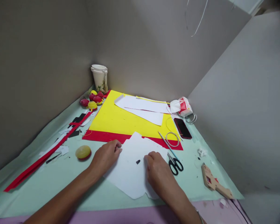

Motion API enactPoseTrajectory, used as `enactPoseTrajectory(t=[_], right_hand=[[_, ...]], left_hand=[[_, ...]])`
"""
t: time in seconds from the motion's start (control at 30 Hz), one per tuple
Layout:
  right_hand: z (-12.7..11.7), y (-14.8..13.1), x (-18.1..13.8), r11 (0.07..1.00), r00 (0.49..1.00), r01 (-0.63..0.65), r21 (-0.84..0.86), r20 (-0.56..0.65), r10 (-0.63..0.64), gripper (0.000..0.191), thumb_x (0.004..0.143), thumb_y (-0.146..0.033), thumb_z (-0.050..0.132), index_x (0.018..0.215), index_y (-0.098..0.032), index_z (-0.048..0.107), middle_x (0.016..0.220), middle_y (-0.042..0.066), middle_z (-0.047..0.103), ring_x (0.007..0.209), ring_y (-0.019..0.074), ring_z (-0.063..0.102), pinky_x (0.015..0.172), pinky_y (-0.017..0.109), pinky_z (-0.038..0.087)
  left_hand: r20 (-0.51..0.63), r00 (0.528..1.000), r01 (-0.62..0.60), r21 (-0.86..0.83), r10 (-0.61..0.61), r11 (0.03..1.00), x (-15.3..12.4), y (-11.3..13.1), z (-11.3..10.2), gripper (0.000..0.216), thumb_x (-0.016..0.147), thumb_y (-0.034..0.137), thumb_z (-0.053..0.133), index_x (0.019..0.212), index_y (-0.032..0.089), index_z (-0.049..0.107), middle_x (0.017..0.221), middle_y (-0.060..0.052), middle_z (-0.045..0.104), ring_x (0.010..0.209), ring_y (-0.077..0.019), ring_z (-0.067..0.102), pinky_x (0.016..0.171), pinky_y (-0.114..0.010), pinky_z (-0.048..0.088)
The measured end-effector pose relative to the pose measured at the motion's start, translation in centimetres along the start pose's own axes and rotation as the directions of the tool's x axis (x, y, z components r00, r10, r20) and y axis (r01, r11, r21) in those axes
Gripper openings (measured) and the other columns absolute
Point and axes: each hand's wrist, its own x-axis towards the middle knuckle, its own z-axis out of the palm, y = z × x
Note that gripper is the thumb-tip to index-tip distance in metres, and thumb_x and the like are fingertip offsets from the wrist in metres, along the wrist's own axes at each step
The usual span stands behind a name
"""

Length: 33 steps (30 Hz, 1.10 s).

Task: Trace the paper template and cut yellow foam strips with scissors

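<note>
A white paper sheet [133, 179] with angular edges lies on the green cloth in front of me, partly over a red sheet. Near its centre is a small black piece [137, 161]. My left hand [108, 154] is at the sheet's left edge with its fingers curled closed; whatever they hold is hidden. Over the sheet's right part is my right hand [158, 169], its thumb and fingers drawn together in a pinch, and I cannot make out anything between them. Black-handled scissors [175, 165] lie just right of it. Left of my left hand sits a yellow-and-red oval object [83, 152].
Yellow sheet [109, 118] and red sheet [100, 136] lie behind, with white paper strips [147, 105] on top. Red strips [49, 151] and black scraps cover the left. A phone [183, 128], pen [167, 144], tissue pack [184, 105] and glue gun [214, 183] lie right. A white cup [99, 77] stands behind.
</note>
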Motion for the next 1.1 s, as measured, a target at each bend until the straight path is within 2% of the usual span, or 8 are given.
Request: enactPoseTrajectory(t=[0.1,0.17,0.3,0.4,0.57,0.9,1.03,1.1], right_hand=[[-0.3,-0.7,-0.3,0.999,0.993,0.023,-0.031,0.119,-0.019,0.027,0.078,0.005,0.047,0.088,-0.013,0.065,0.094,0.012,0.063,0.087,0.0247,0.055,0.075,0.034,0.044],[-0.2,-1.3,-0.4,0.997,0.989,0.068,0.028,0.128,-0.071,0.027,0.08,0.003,0.047,0.093,-0.013,0.065,0.098,0.012,0.063,0.09,0.024,0.055,0.078,0.033,0.045],[0.0,-1.4,-0.3,0.994,0.996,0.06,0.092,0.053,-0.065,0.028,0.083,0.002,0.046,0.1,-0.012,0.065,0.104,0.013,0.062,0.099,0.0249,0.054,0.086,0.034,0.045],[0.3,-1.2,-0.2,0.997,0.997,0.036,0.073,0.073,-0.041,0.029,0.082,0.004,0.044,0.097,-0.009,0.066,0.102,0.015,0.063,0.098,0.0264,0.055,0.087,0.037,0.047],[0.8,-1.8,-0.4,0.976,0.988,0.142,0.165,0.039,-0.151,0.034,0.081,0.003,0.045,0.106,-0.009,0.064,0.106,0.016,0.062,0.102,0.0263,0.055,0.087,0.037,0.05],[3.6,-1.2,0.8,0.946,0.969,0.236,0.221,-0.123,-0.213,0.048,0.084,0.0,0.045,0.13,-0.011,0.053,0.126,0.018,0.055,0.115,0.0265,0.049,0.096,0.04,0.047],[4.0,-1.1,1.1,0.942,0.957,0.28,0.185,-0.133,-0.258,0.054,0.08,0.003,0.047,0.129,-0.018,0.055,0.131,0.017,0.051,0.117,0.0276,0.047,0.097,0.042,0.044],[3.8,-1.0,1.1,0.939,0.958,0.279,0.202,-0.13,-0.257,0.047,0.082,0.002,0.047,0.122,-0.019,0.059,0.129,0.016,0.052,0.116,0.0268,0.048,0.096,0.041,0.045]], left_hand=[[-0.013,1.0,-0.012,0.024,0.012,1.0,0.0,0.0,0.1,0.016,0.083,0.03,0.048,0.091,0.022,0.059,0.088,-0.004,0.069,0.081,-0.0224,0.061,0.062,-0.03,0.035],[-0.018,1.0,-0.021,0.031,0.021,0.999,0.0,0.0,0.1,0.016,0.083,0.03,0.048,0.091,0.022,0.059,0.089,-0.004,0.069,0.081,-0.0224,0.061,0.063,-0.03,0.036],[-0.011,0.999,-0.033,0.04,0.034,0.999,0.0,-0.1,0.1,0.016,0.083,0.03,0.048,0.091,0.022,0.058,0.087,-0.004,0.068,0.081,-0.0224,0.061,0.064,-0.03,0.037],[0.003,0.999,-0.038,0.044,0.038,0.998,0.0,-0.1,0.0,0.016,0.083,0.03,0.048,0.091,0.022,0.058,0.088,-0.004,0.069,0.081,-0.0225,0.061,0.064,-0.03,0.037],[-0.003,1.0,-0.03,0.061,0.031,0.998,-0.1,0.1,-0.1,0.017,0.083,0.031,0.048,0.093,0.022,0.058,0.09,-0.004,0.069,0.083,-0.0229,0.062,0.063,-0.03,0.037],[0.017,0.999,-0.038,0.065,0.037,0.997,-0.2,0.3,-0.2,0.015,0.083,0.031,0.048,0.092,0.023,0.057,0.088,-0.003,0.069,0.082,-0.0228,0.062,0.063,-0.029,0.036],[0.02,0.998,-0.054,0.055,0.053,0.997,-0.3,0.4,-0.2,0.016,0.084,0.03,0.048,0.094,0.023,0.057,0.09,-0.003,0.068,0.083,-0.0229,0.062,0.064,-0.029,0.036],[0.014,0.998,-0.056,0.055,0.055,0.997,-0.3,0.3,-0.2,0.016,0.084,0.03,0.048,0.095,0.022,0.057,0.09,-0.003,0.068,0.083,-0.0232,0.062,0.064,-0.03,0.037]])
